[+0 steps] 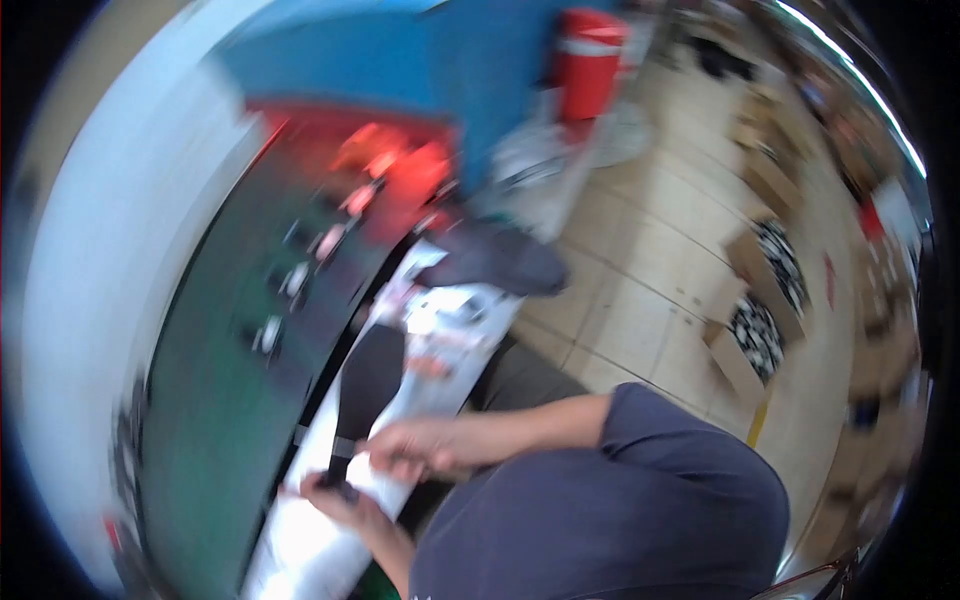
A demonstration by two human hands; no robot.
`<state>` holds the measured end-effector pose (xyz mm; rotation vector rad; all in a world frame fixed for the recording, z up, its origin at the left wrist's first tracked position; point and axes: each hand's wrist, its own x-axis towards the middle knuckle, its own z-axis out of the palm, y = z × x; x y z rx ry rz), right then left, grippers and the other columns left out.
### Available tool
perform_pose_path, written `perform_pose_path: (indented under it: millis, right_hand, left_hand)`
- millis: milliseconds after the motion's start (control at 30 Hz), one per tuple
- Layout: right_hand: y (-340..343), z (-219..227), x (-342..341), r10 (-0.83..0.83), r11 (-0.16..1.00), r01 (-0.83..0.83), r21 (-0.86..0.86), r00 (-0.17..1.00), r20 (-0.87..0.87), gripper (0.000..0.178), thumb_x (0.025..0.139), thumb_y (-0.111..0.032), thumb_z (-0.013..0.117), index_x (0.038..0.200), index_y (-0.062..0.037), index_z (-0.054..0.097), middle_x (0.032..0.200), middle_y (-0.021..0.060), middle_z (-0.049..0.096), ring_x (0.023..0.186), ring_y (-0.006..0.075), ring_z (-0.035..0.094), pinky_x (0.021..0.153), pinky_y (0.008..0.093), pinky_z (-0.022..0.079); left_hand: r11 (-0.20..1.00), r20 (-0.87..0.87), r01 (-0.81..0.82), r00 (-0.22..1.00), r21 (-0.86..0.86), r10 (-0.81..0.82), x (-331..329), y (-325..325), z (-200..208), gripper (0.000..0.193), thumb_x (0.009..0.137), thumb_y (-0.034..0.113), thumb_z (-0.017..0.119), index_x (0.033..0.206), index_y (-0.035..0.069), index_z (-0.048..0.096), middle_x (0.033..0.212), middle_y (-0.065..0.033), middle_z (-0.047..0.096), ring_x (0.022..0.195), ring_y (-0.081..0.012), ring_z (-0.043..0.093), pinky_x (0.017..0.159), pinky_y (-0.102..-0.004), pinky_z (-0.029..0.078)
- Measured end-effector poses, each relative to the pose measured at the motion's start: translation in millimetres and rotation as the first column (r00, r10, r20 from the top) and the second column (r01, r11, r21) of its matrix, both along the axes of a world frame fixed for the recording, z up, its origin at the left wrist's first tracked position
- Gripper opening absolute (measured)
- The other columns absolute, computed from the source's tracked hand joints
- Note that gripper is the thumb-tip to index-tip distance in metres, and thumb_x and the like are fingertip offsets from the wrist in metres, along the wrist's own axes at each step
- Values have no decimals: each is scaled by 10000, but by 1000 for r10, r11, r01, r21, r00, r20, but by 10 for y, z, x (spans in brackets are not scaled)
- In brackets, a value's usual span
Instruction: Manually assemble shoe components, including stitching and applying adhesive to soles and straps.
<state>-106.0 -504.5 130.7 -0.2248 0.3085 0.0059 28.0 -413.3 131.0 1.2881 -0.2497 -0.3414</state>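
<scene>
My left hand point(345, 500) is closed around a small dark object point(340, 487), too blurred to name, over a white work surface point(300, 545). Just beyond it, my right hand point(410, 450) has its fingers curled together beside the narrow end of a dark, flat, paddle-like shape point(372, 375). That shape stretches away over the white surface; its kind is unclear. What the right fingers hold, if anything, is hidden.
A green conveyor belt point(200, 430) with several small pieces runs at left into a red-lit blue machine point(350, 55). A co-worker's dark clothing point(490, 258) is ahead. Open cartons point(757, 340), a red bin point(590, 65) and tiled floor point(625, 310) lie right.
</scene>
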Motion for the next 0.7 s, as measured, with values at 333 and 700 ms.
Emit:
perform_pose_path:
  millis: [333,700]
  right_hand:
    - [163,157,53,-266,-223,223,-949,923,279,105,888,-46,613,976,4,642,711,102,634,559,197,605,522,287,462]
    - [306,136,176,-124,-386,164,-908,966,227,81,844,-44,633,913,-33,592,756,122,628,651,308,622,561,380,474]
  left_hand:
    - [997,-233,56,972,60,-41,41,99,185,886,954,678,105,683,3,611,635,-70,607,598,-127,503,630,-221,406]
    - [996,-357,81,930,-35,-88,170,133,171,784,904,738,244,653,57,538,594,-44,565,488,-119,477,472,-214,365]
